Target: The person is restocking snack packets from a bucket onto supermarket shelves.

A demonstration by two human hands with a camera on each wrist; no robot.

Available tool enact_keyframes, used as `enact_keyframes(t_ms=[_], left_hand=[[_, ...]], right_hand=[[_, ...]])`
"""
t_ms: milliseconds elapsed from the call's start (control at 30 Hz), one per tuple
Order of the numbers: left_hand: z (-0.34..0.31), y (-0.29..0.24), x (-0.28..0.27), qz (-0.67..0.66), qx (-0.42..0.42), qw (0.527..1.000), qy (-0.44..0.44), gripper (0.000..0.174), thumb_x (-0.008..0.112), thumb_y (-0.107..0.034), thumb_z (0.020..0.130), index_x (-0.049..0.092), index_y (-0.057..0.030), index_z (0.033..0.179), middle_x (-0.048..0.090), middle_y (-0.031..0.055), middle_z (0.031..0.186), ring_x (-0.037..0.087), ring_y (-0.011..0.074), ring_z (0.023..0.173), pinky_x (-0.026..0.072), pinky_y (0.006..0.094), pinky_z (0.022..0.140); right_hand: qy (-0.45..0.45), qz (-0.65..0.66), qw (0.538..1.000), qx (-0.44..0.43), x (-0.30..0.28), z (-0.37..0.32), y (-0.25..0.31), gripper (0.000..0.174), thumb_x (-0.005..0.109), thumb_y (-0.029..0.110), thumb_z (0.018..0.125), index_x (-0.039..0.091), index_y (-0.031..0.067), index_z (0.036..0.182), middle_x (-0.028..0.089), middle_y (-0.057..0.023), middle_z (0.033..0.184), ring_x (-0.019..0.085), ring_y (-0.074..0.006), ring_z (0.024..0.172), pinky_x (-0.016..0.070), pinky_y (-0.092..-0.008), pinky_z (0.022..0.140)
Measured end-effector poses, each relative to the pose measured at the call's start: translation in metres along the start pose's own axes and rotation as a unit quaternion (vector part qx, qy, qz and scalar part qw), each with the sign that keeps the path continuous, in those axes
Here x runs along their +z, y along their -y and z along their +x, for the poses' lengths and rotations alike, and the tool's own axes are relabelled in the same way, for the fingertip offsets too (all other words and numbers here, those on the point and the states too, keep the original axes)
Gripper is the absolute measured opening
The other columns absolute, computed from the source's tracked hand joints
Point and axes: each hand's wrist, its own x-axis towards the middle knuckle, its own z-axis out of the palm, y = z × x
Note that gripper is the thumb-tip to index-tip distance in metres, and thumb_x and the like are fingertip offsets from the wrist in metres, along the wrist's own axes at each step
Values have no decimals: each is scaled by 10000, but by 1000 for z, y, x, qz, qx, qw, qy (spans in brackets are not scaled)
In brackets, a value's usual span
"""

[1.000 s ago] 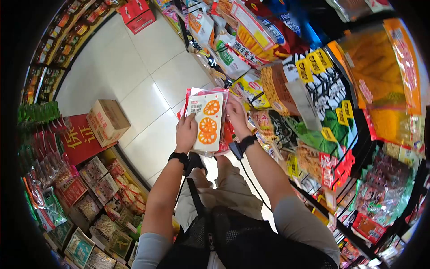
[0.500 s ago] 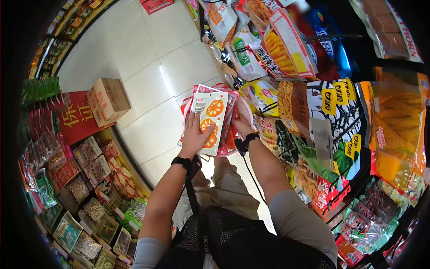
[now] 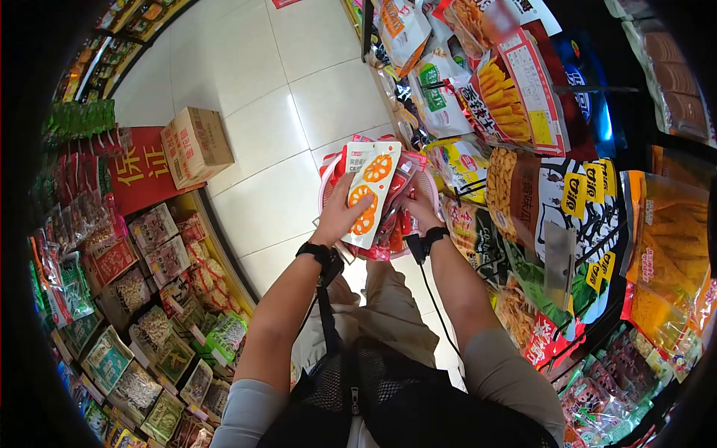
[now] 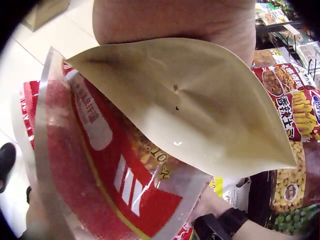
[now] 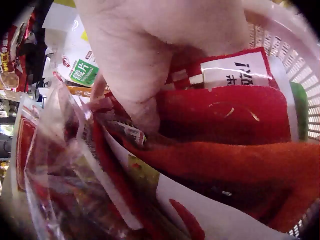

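Head view: left hand (image 3: 340, 215) pinches the white pouch (image 3: 375, 175) with orange slices on it, thumb across the front, over the near left part of the pink basket (image 3: 431, 196). Right hand (image 3: 423, 211) is at the basket's right side, touching red packets (image 3: 403, 179). Cardboard box (image 3: 196, 148) sits far left by a red sign (image 3: 140, 164); snack bags (image 3: 515, 190) hang along the right. Left wrist view: pouch's plain cream side bulges toward the camera (fingers hidden here), a red-and-clear packet (image 4: 137, 187) just beside it. Right wrist view: one digit bends down onto a packet edge among the red packets, basket wall to one side; can't tell whether that hand pinches anything, other fingertips out of sight.
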Motion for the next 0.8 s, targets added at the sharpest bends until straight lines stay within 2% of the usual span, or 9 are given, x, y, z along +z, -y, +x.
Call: enact_keyframes(t_ms=[33, 133, 167, 267, 500, 600, 700, 800], left_hand=[[1, -2, 1, 1, 2, 1000, 0, 827, 695, -454, 869, 370, 37, 1450, 359, 266, 1507, 357, 357, 1412, 292, 381, 1155], [4, -8, 8, 3, 11, 1000, -3, 814, 707, -435, 864, 386, 48, 1435, 374, 273, 1495, 371, 362, 1403, 297, 383, 1152], [5, -7, 10, 4, 16, 1000, -4, 812, 707, -435, 864, 389, 50, 1432, 375, 275, 1493, 371, 363, 1403, 296, 383, 1152], [7, -2, 11, 6, 6, 1000, -3, 821, 707, -439, 861, 381, 48, 1436, 342, 276, 1512, 354, 361, 1413, 293, 382, 1154], [14, -8, 6, -4, -12, 1000, 3, 860, 709, -449, 858, 332, 25, 1470, 320, 246, 1525, 350, 336, 1412, 288, 377, 1157], [20, -2, 6, -29, -23, 999, 15, 866, 713, -449, 857, 327, 21, 1474, 337, 232, 1517, 360, 325, 1404, 295, 373, 1152], [20, -2, 5, -52, -27, 998, 30, 860, 716, -445, 856, 333, 21, 1469, 355, 223, 1503, 373, 316, 1394, 303, 371, 1146], [21, 2, 3, -72, -27, 997, 22, 827, 722, -413, 863, 347, 21, 1458, 417, 206, 1447, 436, 286, 1333, 345, 358, 1113]], right_hand=[[14, -11, 999, 34, -3, 3, -5, 676, 707, 137, 850, 420, 112, 1462, 640, -102, 1167, 617, -198, 1033, 475, -309, 901], [48, 164, 984, 56, -5, -16, 3, 776, 685, 127, 870, 276, 144, 1529, 613, -96, 1215, 611, -216, 1082, 515, -352, 896], [61, 215, 974, 35, -5, -14, -6, 790, 668, 105, 882, 232, 171, 1538, 600, -103, 1247, 623, -232, 1069, 549, -400, 862], [48, 183, 979, 75, -7, -15, -5, 514, 643, 82, 868, 489, 27, 1356, 631, -113, 1204, 638, -240, 1027, 531, -381, 882], [76, 174, 979, 78, -11, -10, 0, 466, 655, 85, 865, 522, 45, 1310, 630, -116, 1185, 624, -273, 1059, 524, -437, 918], [47, 242, 960, 129, -7, -12, -2, 455, 669, 85, 863, 534, 53, 1297, 631, -110, 1203, 611, -268, 1094, 521, -451, 925], [94, 273, 946, 145, -10, -9, -11, 459, 679, 77, 856, 534, 55, 1291, 635, -104, 1189, 607, -260, 1103, 520, -452, 932], [87, 264, 959, 63, -14, 0, -39, 474, 692, 79, 846, 532, 48, 1291, 637, -107, 1191, 608, -237, 1100, 511, -418, 938]])
